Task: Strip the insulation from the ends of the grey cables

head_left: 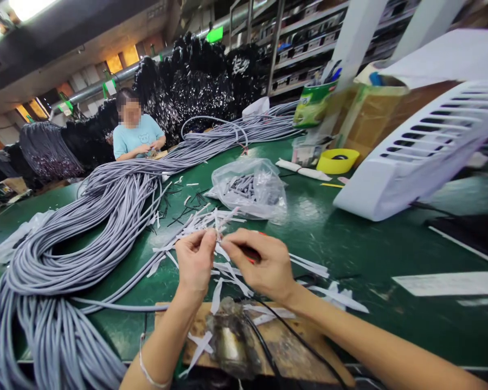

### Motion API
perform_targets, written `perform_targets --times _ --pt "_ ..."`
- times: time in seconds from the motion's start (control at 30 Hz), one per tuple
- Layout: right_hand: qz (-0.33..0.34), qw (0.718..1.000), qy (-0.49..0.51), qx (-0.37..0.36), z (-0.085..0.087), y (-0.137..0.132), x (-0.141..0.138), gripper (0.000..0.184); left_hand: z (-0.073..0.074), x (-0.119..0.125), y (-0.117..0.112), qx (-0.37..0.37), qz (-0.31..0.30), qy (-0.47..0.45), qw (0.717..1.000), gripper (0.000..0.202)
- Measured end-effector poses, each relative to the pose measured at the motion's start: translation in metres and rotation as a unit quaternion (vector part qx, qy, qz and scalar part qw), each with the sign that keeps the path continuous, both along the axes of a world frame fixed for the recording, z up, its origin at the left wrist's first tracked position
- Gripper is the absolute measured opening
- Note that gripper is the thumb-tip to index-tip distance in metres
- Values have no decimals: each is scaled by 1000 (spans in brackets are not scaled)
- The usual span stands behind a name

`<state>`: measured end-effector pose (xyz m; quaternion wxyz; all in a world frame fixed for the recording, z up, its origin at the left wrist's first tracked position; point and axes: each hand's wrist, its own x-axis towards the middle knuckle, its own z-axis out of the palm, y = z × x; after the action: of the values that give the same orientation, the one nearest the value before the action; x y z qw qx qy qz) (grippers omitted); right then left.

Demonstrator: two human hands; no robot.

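Note:
My left hand [195, 262] pinches the end of a grey cable [174, 246] between thumb and fingers. My right hand [264, 265] is closed round a small tool with a red handle [250, 254], its tip at the cable end. Both hands meet above a green table [350, 244]. White and grey strips of stripped sheath [228, 271] lie scattered under and around them. A big bundle of grey cables [77, 233] runs along the left. Below my wrists sits a wooden board [284, 346] with a dark device [231, 338] and black wires.
A clear plastic bag [250, 187] of cut pieces lies behind my hands. A white fan housing [423, 151] leans at the right, beside a yellow bowl [337, 161] and cardboard boxes [374, 116]. A person in a light blue shirt [136, 135] works at the far left. Black cable bundles [195, 81] pile behind.

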<state>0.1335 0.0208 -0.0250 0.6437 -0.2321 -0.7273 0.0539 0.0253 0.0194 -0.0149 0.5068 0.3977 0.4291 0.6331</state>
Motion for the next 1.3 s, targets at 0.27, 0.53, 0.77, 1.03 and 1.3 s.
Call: perform_targets --times 0.27,0.53,0.77,1.03,1.3 --pt "-46 995 32 -83 -3 3 -2 16 -2 -6 8 6 34 1 999 38" --pt "-60 984 -12 -169 -6 21 6 20 -1 -5 3 12 -36 32 999 38" --pt "-44 986 -10 -160 -3 15 7 22 1 -3 -2 9 -62 66 996 43" --pt "31 978 18 -207 -5 20 10 22 2 -2 -5 25 -45 118 992 41" --pt "60 993 -44 95 -3 -11 -8 25 -5 -6 12 -47 32 8 998 37"
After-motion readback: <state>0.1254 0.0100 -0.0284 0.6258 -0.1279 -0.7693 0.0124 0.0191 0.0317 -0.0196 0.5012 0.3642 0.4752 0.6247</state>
